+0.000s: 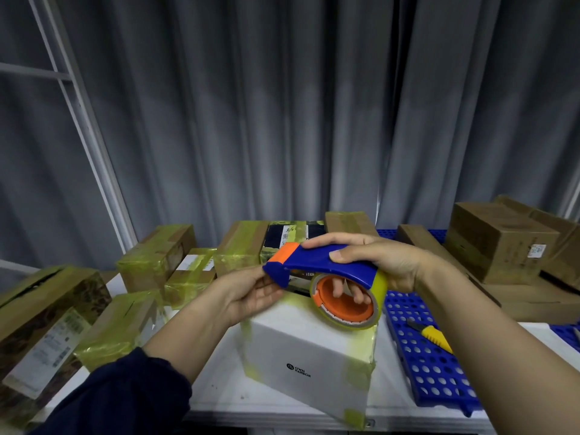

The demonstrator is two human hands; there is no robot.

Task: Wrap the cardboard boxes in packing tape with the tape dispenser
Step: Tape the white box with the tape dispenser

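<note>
Nearest the camera, a dark sleeve covered the left forearm, which rose from the lower left toward the middle. The bare right forearm came in from the lower right with the wrist bent inward. The left hand lay palm up, its grip closed in a pinch on the blue nose of the tape dispenser. The right hand clamped the dispenser's rear. Its thumb lay flat along the top of the blue body, and its fingers curled through the orange core of the tape roll.

The dispenser was held in the air, its orange tip pointing left, just above the far top edge of the white box. That box sat at the middle of the surface's near edge, turned corner-on, with yellowish tape on its corners and right side.

Just right of it lay a blue perforated mat bearing a yellow-handled knife. Along the left edge and toward the far middle stood the taped boxes, glossy with yellowish film. At the far right corner were plain brown boxes, stacked. A grey curtain hung behind everything.
</note>
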